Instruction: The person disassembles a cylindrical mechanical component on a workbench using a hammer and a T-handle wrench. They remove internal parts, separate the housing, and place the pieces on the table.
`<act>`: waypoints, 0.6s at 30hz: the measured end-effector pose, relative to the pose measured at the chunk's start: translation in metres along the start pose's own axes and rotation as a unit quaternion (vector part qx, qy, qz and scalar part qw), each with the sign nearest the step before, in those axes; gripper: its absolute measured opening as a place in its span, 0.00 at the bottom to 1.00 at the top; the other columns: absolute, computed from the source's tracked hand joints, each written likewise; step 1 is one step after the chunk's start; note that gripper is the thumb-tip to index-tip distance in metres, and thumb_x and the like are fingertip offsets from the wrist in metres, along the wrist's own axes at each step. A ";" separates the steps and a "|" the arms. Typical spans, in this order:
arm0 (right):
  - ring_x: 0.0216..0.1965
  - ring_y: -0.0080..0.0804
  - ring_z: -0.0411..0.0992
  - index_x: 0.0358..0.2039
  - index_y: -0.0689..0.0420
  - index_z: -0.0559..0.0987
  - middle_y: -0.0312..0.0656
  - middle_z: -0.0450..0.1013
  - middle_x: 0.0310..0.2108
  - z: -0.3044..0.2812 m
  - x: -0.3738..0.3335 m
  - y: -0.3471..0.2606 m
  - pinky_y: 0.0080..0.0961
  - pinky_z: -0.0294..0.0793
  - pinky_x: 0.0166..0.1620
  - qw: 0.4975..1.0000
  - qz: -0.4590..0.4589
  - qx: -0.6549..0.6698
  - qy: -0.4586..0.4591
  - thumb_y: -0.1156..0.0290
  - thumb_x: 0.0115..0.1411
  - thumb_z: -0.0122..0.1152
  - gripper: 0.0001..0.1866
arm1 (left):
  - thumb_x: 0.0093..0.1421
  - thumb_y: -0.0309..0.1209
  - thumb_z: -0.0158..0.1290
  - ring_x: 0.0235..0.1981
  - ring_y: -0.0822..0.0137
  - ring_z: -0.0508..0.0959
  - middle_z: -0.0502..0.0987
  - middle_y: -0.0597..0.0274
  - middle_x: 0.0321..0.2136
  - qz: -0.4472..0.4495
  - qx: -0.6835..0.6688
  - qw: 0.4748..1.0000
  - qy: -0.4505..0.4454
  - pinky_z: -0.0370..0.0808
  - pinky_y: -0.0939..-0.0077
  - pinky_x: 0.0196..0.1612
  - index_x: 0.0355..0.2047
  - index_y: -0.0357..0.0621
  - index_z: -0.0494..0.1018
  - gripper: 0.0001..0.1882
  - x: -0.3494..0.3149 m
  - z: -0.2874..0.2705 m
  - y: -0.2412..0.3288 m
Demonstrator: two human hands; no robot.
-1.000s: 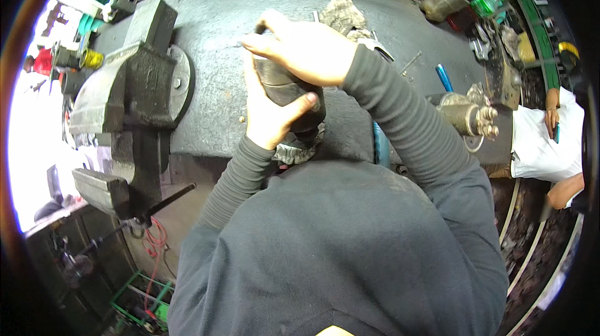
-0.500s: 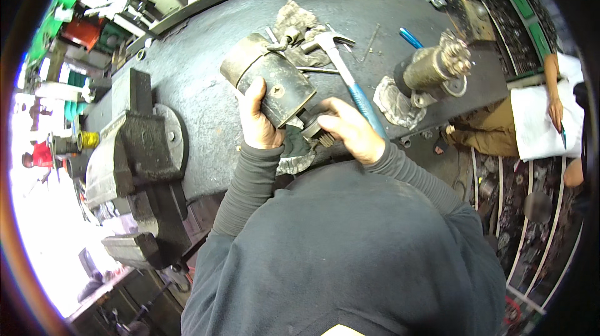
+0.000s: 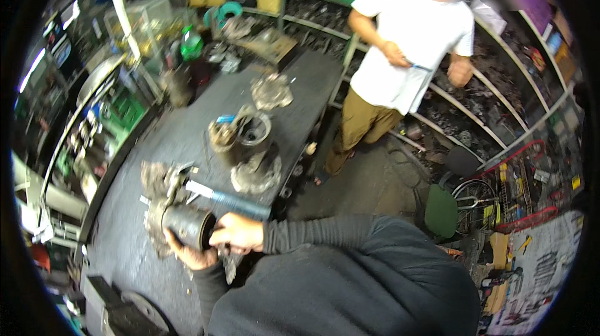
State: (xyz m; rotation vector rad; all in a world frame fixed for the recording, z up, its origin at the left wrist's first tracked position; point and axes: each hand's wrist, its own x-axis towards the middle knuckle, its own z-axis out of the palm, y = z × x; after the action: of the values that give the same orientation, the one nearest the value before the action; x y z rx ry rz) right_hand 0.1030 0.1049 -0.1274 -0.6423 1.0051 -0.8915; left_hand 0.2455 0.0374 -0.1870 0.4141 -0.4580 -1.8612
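Observation:
My left hand (image 3: 192,256) is wrapped around the side of a motor housing (image 3: 187,223), a dark metal cylinder with a screw in its wall. At the cylinder's near right end is my right hand (image 3: 240,234). Its fingers are closed and bent at the housing's end; what they grip there is hidden. Just beyond the housing lies a claw hammer with a blue handle (image 3: 234,203). A crumpled, dirty rag (image 3: 155,180) is beside the hammer's head, partly behind the housing.
Greasy metal motor parts (image 3: 228,142) stand on the dark workbench (image 3: 134,261), with a crumpled cloth (image 3: 256,176) against them. A bench vise (image 3: 115,305) is at the lower left. Beyond the bench's right edge stands a person in a white shirt (image 3: 406,36), before shelves of parts.
The view has swung to the right, bringing the standing person and the shelves further in. Both hands stay at the motor housing. My right hand's fingers have closed more at its end.

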 end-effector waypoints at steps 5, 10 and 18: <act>0.10 0.15 0.57 0.33 0.61 0.78 0.30 0.64 0.14 -0.012 0.003 0.000 0.18 0.54 0.13 0.997 -0.041 -0.066 -0.007 0.64 0.58 0.59 0.12 | 0.61 0.57 0.49 0.44 0.52 0.78 0.76 0.52 0.48 0.025 -0.013 1.000 0.004 0.76 0.54 0.49 0.57 0.44 0.67 0.34 -0.001 0.021 -0.009; 0.09 0.18 0.58 0.32 0.62 0.77 0.32 0.64 0.14 -0.018 -0.011 -0.010 0.20 0.54 0.12 0.995 -0.045 -0.086 -0.002 0.65 0.57 0.57 0.11 | 0.63 0.55 0.47 0.46 0.54 0.78 0.75 0.55 0.50 0.061 -0.035 0.997 -0.019 0.75 0.54 0.52 0.57 0.46 0.68 0.31 -0.005 0.030 -0.024; 0.06 0.18 0.53 0.27 0.55 0.75 0.29 0.59 0.09 0.000 0.003 0.006 0.22 0.47 0.10 0.998 0.039 0.055 0.002 0.59 0.56 0.56 0.12 | 0.58 0.51 0.49 0.47 0.54 0.77 0.75 0.51 0.51 0.062 -0.007 0.998 0.021 0.74 0.57 0.53 0.59 0.46 0.66 0.32 0.007 0.003 -0.008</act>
State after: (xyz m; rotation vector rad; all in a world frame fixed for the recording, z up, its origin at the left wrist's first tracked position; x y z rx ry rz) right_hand 0.1058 0.1057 -0.1335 -0.5051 0.9709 -0.8724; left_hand 0.2346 0.0333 -0.1887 0.4058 -0.4314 -1.7326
